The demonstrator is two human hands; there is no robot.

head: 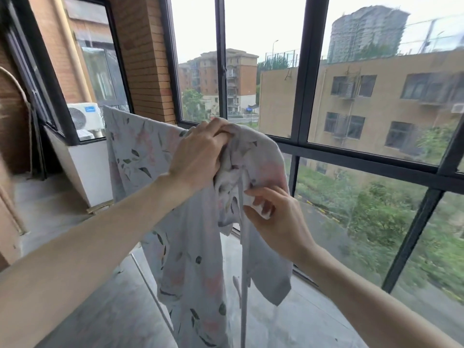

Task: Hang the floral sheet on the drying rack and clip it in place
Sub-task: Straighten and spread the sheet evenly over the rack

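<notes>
Both hands (198,156) bunch floral sheet (190,259); window frame (305,79) behind.

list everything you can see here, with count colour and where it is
sheet: one, pale grey with pink flowers and dark leaves, draped at centre, bunched at its right end
rack: only a thin pale upright shows, below the bunched cloth
window frames: several, black, across the back and left
air conditioner unit: one, white, outside the left window
brick wall: one, orange-brown, outside at upper left
buildings: several, tan and brown, beyond the glass
floor: grey, below
left hand: one, gripping the bunched top of the sheet
right hand: one, fingers pinching a fold lower down
</notes>
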